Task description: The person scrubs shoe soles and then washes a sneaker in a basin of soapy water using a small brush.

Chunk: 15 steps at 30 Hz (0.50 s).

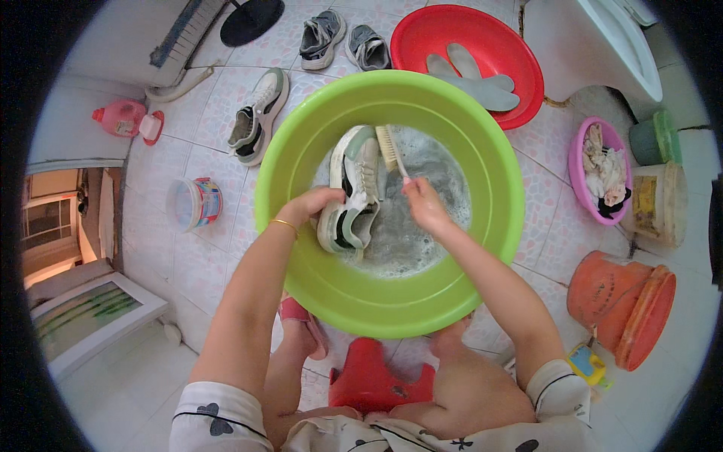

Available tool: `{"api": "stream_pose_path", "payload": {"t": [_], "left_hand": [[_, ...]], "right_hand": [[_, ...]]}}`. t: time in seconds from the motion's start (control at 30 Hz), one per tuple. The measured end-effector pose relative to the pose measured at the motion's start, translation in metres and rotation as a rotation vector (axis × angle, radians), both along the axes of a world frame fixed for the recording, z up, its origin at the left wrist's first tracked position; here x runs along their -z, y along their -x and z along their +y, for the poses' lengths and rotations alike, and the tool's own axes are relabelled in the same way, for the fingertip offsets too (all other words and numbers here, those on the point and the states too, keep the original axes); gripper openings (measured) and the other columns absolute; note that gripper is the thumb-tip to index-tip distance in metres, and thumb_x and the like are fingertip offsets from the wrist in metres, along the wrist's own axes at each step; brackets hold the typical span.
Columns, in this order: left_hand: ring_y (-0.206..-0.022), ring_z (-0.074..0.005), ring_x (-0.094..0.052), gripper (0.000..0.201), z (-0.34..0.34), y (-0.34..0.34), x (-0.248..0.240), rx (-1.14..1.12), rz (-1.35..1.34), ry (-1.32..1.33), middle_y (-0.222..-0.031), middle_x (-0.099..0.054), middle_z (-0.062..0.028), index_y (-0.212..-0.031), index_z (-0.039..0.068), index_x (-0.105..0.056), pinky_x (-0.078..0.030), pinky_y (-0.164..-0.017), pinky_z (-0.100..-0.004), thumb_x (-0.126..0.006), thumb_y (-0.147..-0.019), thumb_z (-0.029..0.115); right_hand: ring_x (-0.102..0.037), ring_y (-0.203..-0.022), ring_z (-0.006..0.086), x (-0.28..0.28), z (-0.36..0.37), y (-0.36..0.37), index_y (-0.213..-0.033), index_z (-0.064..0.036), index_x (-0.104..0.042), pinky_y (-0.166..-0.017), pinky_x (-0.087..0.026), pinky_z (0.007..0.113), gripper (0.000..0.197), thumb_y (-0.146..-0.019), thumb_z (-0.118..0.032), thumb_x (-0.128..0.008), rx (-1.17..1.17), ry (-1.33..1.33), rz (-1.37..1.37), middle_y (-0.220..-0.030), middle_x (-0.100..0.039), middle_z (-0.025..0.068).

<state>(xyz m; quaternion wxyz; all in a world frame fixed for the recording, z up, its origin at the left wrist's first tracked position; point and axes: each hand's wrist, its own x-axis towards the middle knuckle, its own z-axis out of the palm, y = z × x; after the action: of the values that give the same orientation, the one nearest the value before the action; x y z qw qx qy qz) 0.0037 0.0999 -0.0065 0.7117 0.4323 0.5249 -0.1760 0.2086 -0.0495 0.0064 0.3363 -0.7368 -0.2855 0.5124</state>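
Note:
A white and grey-green sneaker [352, 188] with black patches is held over soapy water [422, 233] inside a large lime-green basin [493, 248]. My left hand [315, 203] grips the sneaker by its side, near the heel opening; part of the fingers is hidden behind the shoe. My right hand [426, 205] is closed round the handle of a scrubbing brush [389, 149]. The brush's pale bristles lie against or very close to the toe end of the sneaker; whether they touch I cannot tell.
A matching sneaker [258, 117] and two grey shoes [322, 39] stand beyond the basin. Insoles [474, 79] lie in a red basin [403, 34]. A small tub [194, 203] is at left; a pink basin of cloths [576, 169] and an orange bucket [602, 290] are at right.

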Motion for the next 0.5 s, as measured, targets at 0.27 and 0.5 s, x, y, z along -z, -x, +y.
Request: {"api": "stream_pose_path", "payload": {"t": [0.27, 0.5], "left_hand": [[-0.093, -0.0295, -0.051, 0.041, -0.045, -0.001, -0.033, -0.012, 0.376, -1.400, -0.096, -0.052, -0.0188, -0.103, -0.003, -0.050, -0.040, -0.083, -0.0356, -0.060, -0.066, 0.010], [-0.098, -0.0184, -0.049, 0.041, -0.165, -0.055, -0.019, -1.000, 0.054, -0.689, -0.105, -0.052, -0.0112, -0.114, -0.005, -0.043, -0.038, -0.088, -0.0276, -0.056, -0.078, 0.009]], "right_hand": [[-0.052, -0.090, 0.0416, 0.036, 0.019, 0.057, -0.106, 0.0015, -0.038, -0.081, -0.039, 0.044, 0.037, -0.092, -0.032, -0.033, -0.062, -0.021, 0.029, -0.098, -0.054, 0.0261], [-0.054, -0.092, 0.0413, 0.048, 0.022, 0.074, -0.111, 0.0027, -0.032, -0.081, -0.040, 0.045, 0.041, -0.088, -0.031, -0.040, -0.024, 0.075, 0.061, -0.100, -0.053, 0.0309]]}}
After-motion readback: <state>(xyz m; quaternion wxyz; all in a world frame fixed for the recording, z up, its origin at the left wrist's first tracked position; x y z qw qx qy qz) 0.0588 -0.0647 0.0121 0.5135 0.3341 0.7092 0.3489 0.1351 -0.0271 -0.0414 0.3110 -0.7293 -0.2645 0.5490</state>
